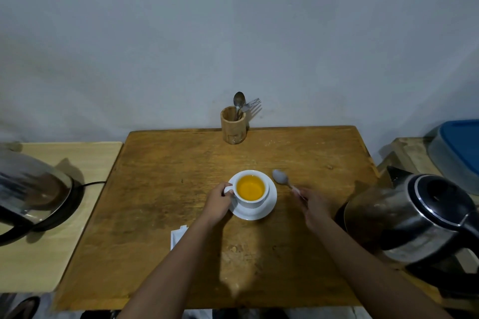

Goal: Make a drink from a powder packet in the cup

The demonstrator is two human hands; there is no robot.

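A white cup (255, 202) full of orange drink stands on a white saucer (269, 208) in the middle of the wooden table (160, 189). My left hand (217, 202) grips the cup's handle on its left side. My right hand (312, 204) holds the handle of a metal spoon (280, 176), whose bowl lies just right of the saucer, low over the table. A torn white powder packet (177, 237) lies on the table, partly hidden under my left forearm.
A wooden holder (233, 125) with a spoon and fork stands at the table's far edge. A steel electric kettle (412, 217) sits at the right edge, another kettle (33, 189) on a lighter side table at left. A blue-lidded container (458, 147) is far right.
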